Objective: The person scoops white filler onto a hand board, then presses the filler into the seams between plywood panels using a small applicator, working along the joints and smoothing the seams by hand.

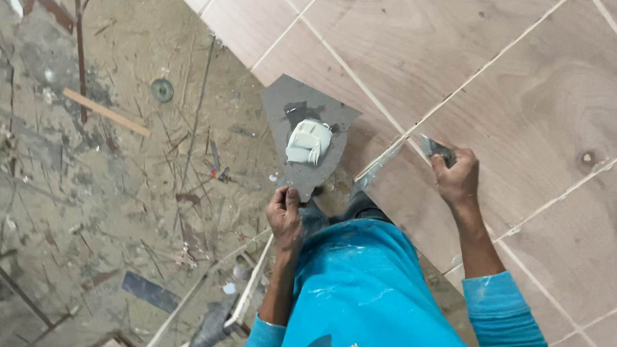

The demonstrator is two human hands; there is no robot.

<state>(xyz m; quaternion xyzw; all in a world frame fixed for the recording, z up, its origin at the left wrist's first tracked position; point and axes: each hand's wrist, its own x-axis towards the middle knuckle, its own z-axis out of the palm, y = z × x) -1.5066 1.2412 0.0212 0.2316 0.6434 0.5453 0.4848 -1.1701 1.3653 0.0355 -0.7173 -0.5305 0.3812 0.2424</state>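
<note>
I see my left hand [284, 218] at about six o'clock in the frame, fingers wrapped tight round the narrow end of a grey board [303, 134]. The board fans out toward twelve o'clock from that grip, and a lump of white putty [308, 142] sits near its middle, with a dark smear just beyond it at eleven o'clock.

My right hand [456, 178] lies at three o'clock from the board, well apart from it, fingers closed on the handle of a putty knife [436, 150]. Its blade points toward eleven o'clock and rests against a pale filled seam [395, 139] in the plywood wall [538, 87]. More seams cross the wall in a grid.

At nine o'clock, the dusty floor [97, 183] is littered with thin rods, a wood strip [106, 112] and a small round disc [162, 89].
</note>
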